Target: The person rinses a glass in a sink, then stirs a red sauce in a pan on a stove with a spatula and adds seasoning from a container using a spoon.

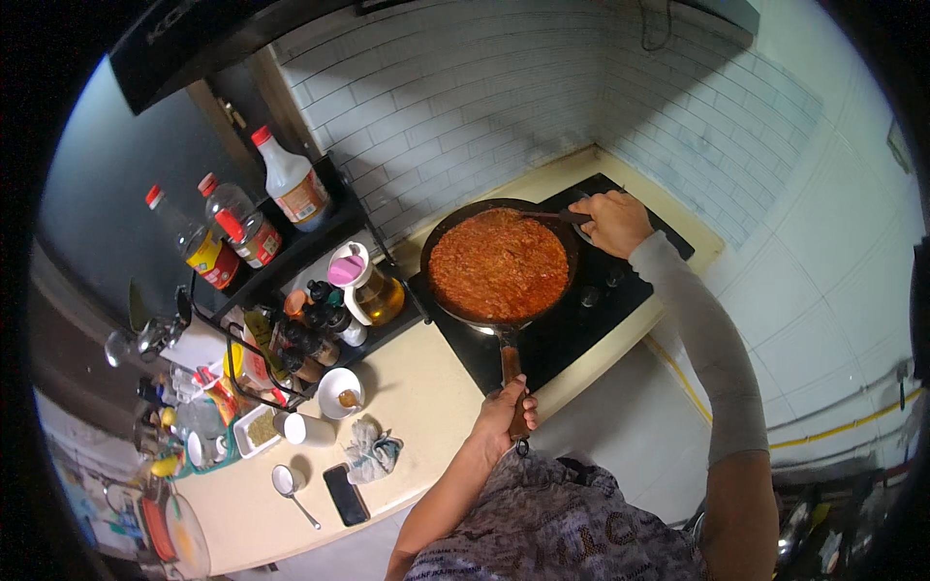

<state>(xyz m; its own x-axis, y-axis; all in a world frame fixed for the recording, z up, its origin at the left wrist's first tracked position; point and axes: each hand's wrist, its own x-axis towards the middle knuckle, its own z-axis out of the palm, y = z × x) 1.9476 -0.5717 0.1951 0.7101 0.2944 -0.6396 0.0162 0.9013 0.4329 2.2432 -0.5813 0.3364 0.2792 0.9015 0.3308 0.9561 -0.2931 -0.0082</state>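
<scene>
A dark frying pan (572, 270) sits on the left part of a black cooktop (479, 363). Thick red-orange sauce (501, 265) with a minced texture fills most of it. My left hand (501, 408) wraps around the pan's brown handle (511, 361), close to the end with the hanging ring. At the far right rim, my right hand (614, 224) grips the dark handle of a cooking utensil (541, 214). The utensil's far end dips into the sauce, so its shape is hidden.
A black rack (290, 261) left of the cooktop holds sauce bottles (296, 181), an oil jug (379, 296) and spice jars. Along the counter lie a white bowl (340, 393), a cup (310, 429), a cloth (373, 450), a phone (346, 495) and a spoon (305, 512). Tiled walls (494, 123) enclose the corner.
</scene>
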